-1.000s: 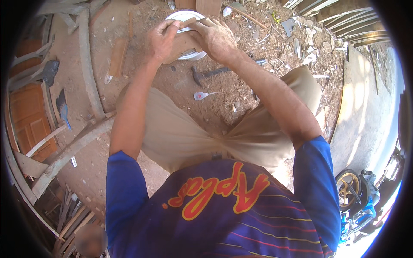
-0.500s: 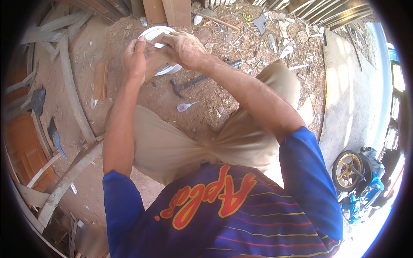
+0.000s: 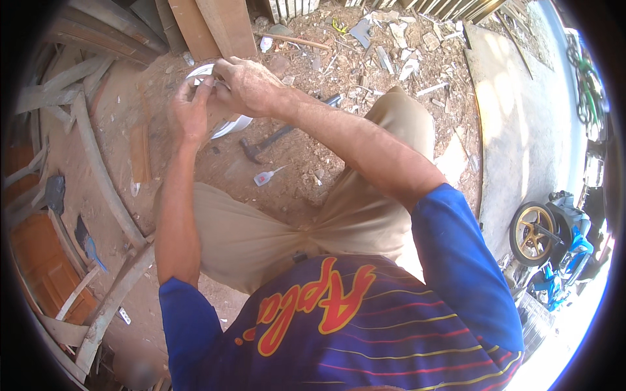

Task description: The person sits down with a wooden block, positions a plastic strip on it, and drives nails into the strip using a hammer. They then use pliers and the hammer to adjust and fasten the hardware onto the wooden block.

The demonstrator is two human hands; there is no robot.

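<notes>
Both hands meet in front of me over a white round bucket [image 3: 238, 125], whose rim shows behind and below them. My left hand [image 3: 190, 118] is closed, thumb and fingertips pinched together beside the right fingers. My right hand [image 3: 249, 86] is closed too, its fingers curled inward over the bucket. Whatever lies between the fingers is mostly hidden and too small to name. Nearer to me, a hammer [image 3: 253, 151] with a dark handle rests on the dirt. Below it lies a small white bottle with a pointed nozzle [image 3: 263, 178].
Brown boards [image 3: 218, 29] stand beyond the bucket. Wood scraps and rubble [image 3: 391, 49] litter the ground at far right. Curved timber pieces [image 3: 107, 163] and an orange-brown wooden door [image 3: 49, 260] are on the left. A motorcycle wheel [image 3: 533, 233] stands at right, past a grey slab [image 3: 508, 117].
My view has shifted, so the ground items sit further left. My fingers have drawn closer together, and the brown flat piece seen between them earlier is now mostly covered.
</notes>
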